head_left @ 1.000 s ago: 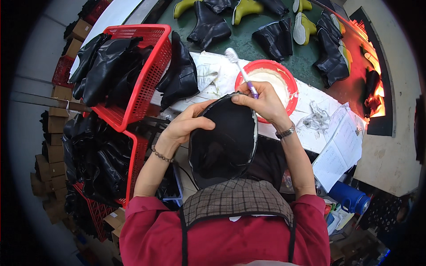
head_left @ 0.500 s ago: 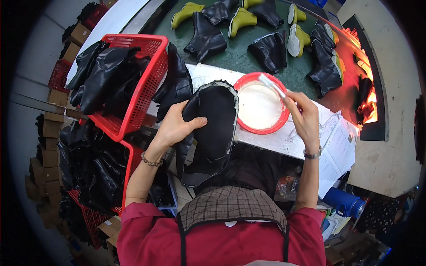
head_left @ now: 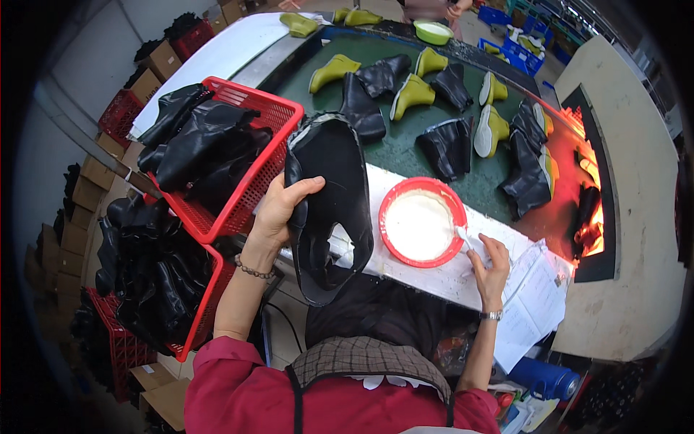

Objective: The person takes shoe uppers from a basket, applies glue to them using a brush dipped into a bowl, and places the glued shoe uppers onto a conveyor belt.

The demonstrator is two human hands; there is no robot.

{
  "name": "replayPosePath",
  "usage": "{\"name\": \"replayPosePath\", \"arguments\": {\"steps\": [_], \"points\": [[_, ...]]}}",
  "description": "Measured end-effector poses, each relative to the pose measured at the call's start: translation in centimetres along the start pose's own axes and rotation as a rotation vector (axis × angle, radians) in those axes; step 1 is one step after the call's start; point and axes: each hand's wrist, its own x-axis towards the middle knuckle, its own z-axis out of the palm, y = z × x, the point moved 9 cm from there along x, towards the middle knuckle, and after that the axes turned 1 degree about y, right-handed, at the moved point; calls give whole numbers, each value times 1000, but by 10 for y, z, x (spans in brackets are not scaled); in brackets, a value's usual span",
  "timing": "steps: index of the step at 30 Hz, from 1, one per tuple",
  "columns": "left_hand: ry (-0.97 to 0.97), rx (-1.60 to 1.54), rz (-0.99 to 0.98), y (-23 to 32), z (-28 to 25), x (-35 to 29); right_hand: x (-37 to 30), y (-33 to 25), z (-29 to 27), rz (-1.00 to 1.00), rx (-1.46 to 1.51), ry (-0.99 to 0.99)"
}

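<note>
My left hand [head_left: 278,210] is closed on the edge of a black boot upper [head_left: 340,163], thumb on its dark inner side. The upper is held up, its open bottom facing me, with a whitish film along the top rim. A red bowl [head_left: 460,207] of white, glue-like paste [head_left: 419,226] sits on the white table edge to the right. A small white-handled brush [head_left: 462,234] leans on the bowl's right rim, its tip hidden. Just beside the handle, my right hand [head_left: 491,271] has thumb and fingers apart; whether the thumb still touches the handle is unclear.
Red baskets of black boot uppers [head_left: 210,141] stand at left. Several black uppers and green boot-shaped forms [head_left: 416,96] lie on a green conveyor [head_left: 394,155] leading to a glowing heater [head_left: 591,217] at right. Papers [head_left: 531,304] and a blue flask [head_left: 546,380] are near my right arm. Another person [head_left: 426,9] stands beyond.
My right hand has lowered the brush from above the bowl to its rim and spread its fingers. The boot upper has shifted left and tilted. My view now reaches farther across the conveyor.
</note>
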Motion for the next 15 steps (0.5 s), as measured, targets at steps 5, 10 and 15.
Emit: {"name": "replayPosePath", "arguments": {"steps": [5,10,15], "points": [[79,-184,38,-3,1,8,16,-96,-2,-75,310,-63],[28,-283,126,-19,35,17,4,-196,41,-208,553,-249],[-255,-360,153,-10,85,-1,15,-162,49,204,889,-26]]}}
